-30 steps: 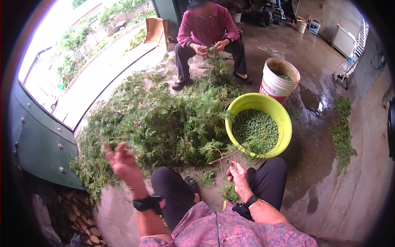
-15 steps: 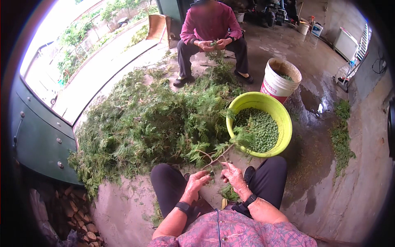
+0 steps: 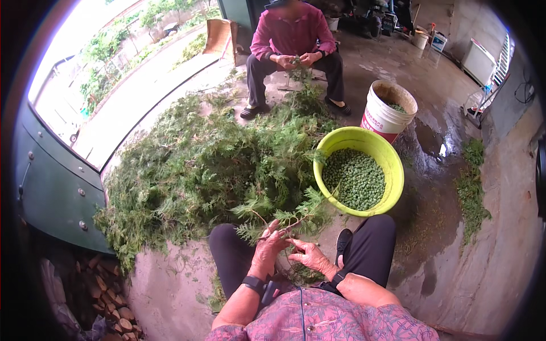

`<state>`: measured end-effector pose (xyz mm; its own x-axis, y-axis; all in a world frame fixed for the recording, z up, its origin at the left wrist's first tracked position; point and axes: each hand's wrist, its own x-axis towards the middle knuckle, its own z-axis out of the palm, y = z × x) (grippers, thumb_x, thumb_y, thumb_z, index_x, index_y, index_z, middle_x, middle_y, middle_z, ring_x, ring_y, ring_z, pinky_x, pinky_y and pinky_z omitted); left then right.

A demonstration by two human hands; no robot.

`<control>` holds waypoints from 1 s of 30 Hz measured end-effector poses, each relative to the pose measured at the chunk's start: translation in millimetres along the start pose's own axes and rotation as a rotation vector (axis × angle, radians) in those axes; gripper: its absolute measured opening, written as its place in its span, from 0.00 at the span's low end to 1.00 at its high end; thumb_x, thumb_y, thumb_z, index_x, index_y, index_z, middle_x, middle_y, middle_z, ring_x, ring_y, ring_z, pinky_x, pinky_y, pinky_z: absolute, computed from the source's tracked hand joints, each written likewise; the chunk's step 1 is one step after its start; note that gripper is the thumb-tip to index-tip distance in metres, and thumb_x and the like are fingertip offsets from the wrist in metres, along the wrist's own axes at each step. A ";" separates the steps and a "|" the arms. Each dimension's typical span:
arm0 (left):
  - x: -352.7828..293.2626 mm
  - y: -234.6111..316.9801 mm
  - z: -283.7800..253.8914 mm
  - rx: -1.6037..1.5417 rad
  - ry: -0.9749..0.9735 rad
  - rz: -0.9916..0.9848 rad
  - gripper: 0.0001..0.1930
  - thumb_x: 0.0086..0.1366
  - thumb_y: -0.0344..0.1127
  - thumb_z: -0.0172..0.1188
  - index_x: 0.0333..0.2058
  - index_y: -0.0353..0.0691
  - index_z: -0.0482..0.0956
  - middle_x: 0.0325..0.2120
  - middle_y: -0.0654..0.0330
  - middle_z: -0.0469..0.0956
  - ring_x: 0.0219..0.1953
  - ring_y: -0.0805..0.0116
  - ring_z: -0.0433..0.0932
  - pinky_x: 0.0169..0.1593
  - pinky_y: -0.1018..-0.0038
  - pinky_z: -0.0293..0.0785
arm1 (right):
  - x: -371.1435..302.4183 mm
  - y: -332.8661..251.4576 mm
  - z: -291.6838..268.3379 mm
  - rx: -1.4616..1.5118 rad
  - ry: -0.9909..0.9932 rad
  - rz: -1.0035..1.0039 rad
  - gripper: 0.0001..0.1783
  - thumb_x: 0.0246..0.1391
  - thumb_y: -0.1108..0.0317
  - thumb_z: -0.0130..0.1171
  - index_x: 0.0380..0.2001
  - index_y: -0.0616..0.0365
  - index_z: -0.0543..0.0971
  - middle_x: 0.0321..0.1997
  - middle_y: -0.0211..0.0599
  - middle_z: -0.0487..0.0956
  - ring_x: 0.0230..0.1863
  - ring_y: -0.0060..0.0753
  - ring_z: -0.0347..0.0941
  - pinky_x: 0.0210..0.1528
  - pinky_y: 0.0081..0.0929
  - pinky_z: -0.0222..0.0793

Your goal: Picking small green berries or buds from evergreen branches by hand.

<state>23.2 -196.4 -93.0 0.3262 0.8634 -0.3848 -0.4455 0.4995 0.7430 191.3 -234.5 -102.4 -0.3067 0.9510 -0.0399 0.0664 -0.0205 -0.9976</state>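
Observation:
My left hand [image 3: 268, 251] is closed around the stem of a leafy evergreen branch [image 3: 300, 216], whose flat green sprays spread above my fingers. Beside it, my right hand [image 3: 313, 257] has its fingers drawn together close to the stem; whatever they pinch is too small to see. Just ahead and to the right stands a yellow-green basin [image 3: 399, 181], partly filled with small round green cones [image 3: 356, 179]. A big heap of cut evergreen branches [image 3: 193, 165] covers the floor in front and to the left.
Across the heap a seated person [image 3: 294, 34] holds a sprig in both hands. Behind the basin is a white bucket [image 3: 382, 116] with green bits inside. A green metal panel [image 3: 60, 182] and stacked firewood [image 3: 111, 295] lie left. The floor looks wet at right.
The branch has swung back from over the basin toward my knees, into my left hand. My right hand has shifted slightly left and down, closer to my left hand.

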 end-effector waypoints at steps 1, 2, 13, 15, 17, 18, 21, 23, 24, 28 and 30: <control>1.1 -1.1 -1.9 0.011 0.002 -0.001 0.26 0.66 0.39 0.47 0.61 0.42 0.53 0.48 0.51 0.69 0.44 0.62 0.73 0.48 0.67 0.71 | 0.0 0.2 0.6 -0.096 0.019 -0.020 0.27 0.50 0.70 0.60 0.54 0.56 0.68 0.28 0.28 0.75 0.30 0.16 0.67 0.35 0.17 0.66; 2.9 -4.3 -0.9 0.025 0.050 0.016 0.23 0.66 0.37 0.46 0.58 0.38 0.57 0.46 0.52 0.70 0.44 0.63 0.73 0.48 0.68 0.70 | 0.1 5.9 1.0 -0.096 0.018 -0.020 0.27 0.50 0.70 0.60 0.54 0.56 0.68 0.28 0.28 0.75 0.30 0.16 0.67 0.35 0.17 0.66; -3.8 -10.8 7.2 0.397 -0.164 -0.060 0.16 0.61 0.36 0.56 0.46 0.34 0.74 0.39 0.60 0.76 0.43 0.72 0.73 0.48 0.75 0.69 | 8.3 0.8 -25.0 -0.362 0.541 -0.172 0.17 0.52 0.62 0.58 0.43 0.59 0.75 0.34 0.40 0.77 0.33 0.28 0.74 0.33 0.23 0.69; -5.6 -8.0 10.8 0.389 -0.154 -0.089 0.15 0.59 0.33 0.58 0.45 0.35 0.75 0.39 0.61 0.77 0.43 0.73 0.73 0.48 0.76 0.68 | 6.8 22.8 -30.9 -0.404 0.356 -0.158 0.19 0.53 0.59 0.57 0.44 0.60 0.74 0.34 0.39 0.78 0.33 0.28 0.74 0.34 0.25 0.69; -9.2 -2.6 8.7 0.713 -0.324 0.113 0.15 0.59 0.34 0.58 0.44 0.35 0.75 0.39 0.61 0.77 0.42 0.74 0.73 0.47 0.77 0.68 | 4.7 22.8 -29.3 -0.326 0.255 -0.063 0.19 0.53 0.62 0.56 0.45 0.61 0.73 0.32 0.38 0.79 0.31 0.27 0.74 0.33 0.24 0.69; -6.4 -3.0 9.9 0.578 -0.274 -0.054 0.14 0.59 0.33 0.58 0.43 0.35 0.76 0.38 0.61 0.78 0.42 0.74 0.73 0.46 0.78 0.68 | 5.1 29.2 -24.1 -0.238 0.292 0.063 0.17 0.52 0.64 0.56 0.43 0.61 0.74 0.30 0.38 0.79 0.30 0.26 0.74 0.33 0.24 0.69; -4.8 -1.5 14.5 0.741 -0.241 -0.064 0.13 0.58 0.32 0.58 0.42 0.35 0.77 0.35 0.62 0.79 0.39 0.74 0.74 0.45 0.77 0.69 | 6.1 37.6 -28.0 -0.198 0.282 0.207 0.14 0.50 0.66 0.56 0.39 0.62 0.76 0.27 0.37 0.79 0.27 0.24 0.73 0.31 0.23 0.69; -0.9 -5.1 8.6 0.756 -0.210 -0.047 0.13 0.58 0.32 0.57 0.41 0.34 0.77 0.33 0.61 0.79 0.37 0.73 0.75 0.43 0.76 0.70 | 8.2 29.5 -29.8 -0.244 0.226 0.220 0.12 0.49 0.67 0.57 0.36 0.63 0.77 0.26 0.37 0.78 0.26 0.24 0.73 0.31 0.23 0.68; 0.7 -5.4 6.4 0.773 -0.183 -0.028 0.12 0.58 0.32 0.57 0.40 0.34 0.78 0.32 0.61 0.79 0.36 0.73 0.75 0.42 0.76 0.70 | 7.9 24.0 -30.1 -0.321 0.238 0.195 0.12 0.48 0.66 0.58 0.33 0.63 0.77 0.24 0.37 0.78 0.25 0.24 0.73 0.30 0.24 0.68; -2.0 -0.9 12.4 0.523 -0.030 0.003 0.14 0.59 0.37 0.56 0.37 0.30 0.77 0.29 0.56 0.79 0.33 0.70 0.77 0.40 0.75 0.72 | 7.3 25.8 -29.0 -0.299 0.339 0.191 0.13 0.45 0.63 0.60 0.27 0.64 0.77 0.22 0.37 0.76 0.25 0.25 0.72 0.30 0.24 0.67; -0.9 -1.2 8.2 0.498 -0.028 -0.016 0.15 0.59 0.38 0.56 0.37 0.30 0.77 0.29 0.56 0.80 0.33 0.69 0.78 0.41 0.75 0.72 | 8.5 22.2 -29.6 -0.306 0.295 0.215 0.13 0.44 0.64 0.60 0.30 0.63 0.77 0.25 0.40 0.77 0.28 0.31 0.74 0.33 0.27 0.68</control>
<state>30.3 -198.4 -89.0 0.3551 0.8505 -0.3881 0.0100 0.4117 0.9113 218.2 -217.8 -123.2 0.0239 0.9830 -0.1818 0.3890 -0.1767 -0.9042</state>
